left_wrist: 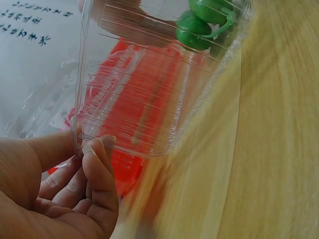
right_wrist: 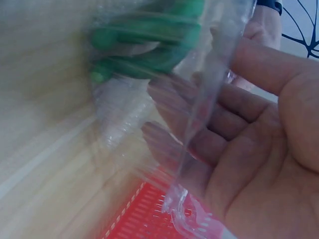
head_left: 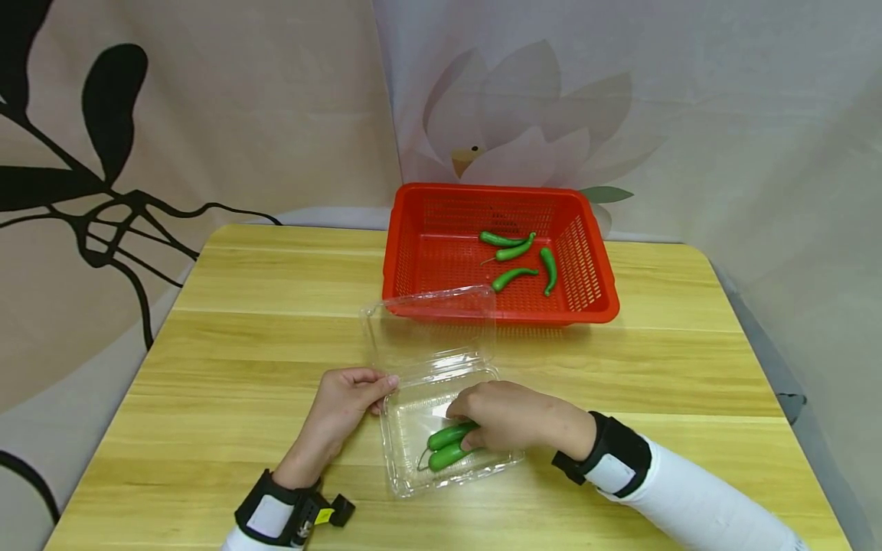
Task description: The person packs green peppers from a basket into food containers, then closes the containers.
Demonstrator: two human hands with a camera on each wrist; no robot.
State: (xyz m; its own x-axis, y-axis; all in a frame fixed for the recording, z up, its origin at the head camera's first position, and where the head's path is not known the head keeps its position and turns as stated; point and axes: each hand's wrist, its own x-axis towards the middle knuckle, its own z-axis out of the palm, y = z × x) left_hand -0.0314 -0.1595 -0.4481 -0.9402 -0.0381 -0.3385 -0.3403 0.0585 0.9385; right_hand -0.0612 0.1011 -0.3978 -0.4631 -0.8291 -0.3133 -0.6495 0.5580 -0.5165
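A clear plastic clamshell box (head_left: 391, 459) lies on the table with its lid folded back. Two green chili peppers (head_left: 446, 457) are side by side in its near part; the left wrist view shows their stem ends through the plastic. My left hand (head_left: 344, 405) pinches the box's left rim between thumb and fingers. Inside the box is my right hand (head_left: 506, 413), its thumb by the peppers' right ends. In the right wrist view, the fingers (right_wrist: 164, 107) are loosely extended behind the clear wall, with the green chili peppers (right_wrist: 144, 32) beyond the fingertips.
Behind the box stands a red plastic basket (head_left: 394, 260) holding several more green chili peppers (head_left: 515, 278). The open lid (head_left: 430, 333) overlaps the basket's front left edge. A printed cloth (head_left: 289, 115) hangs behind the wooden table (head_left: 241, 367).
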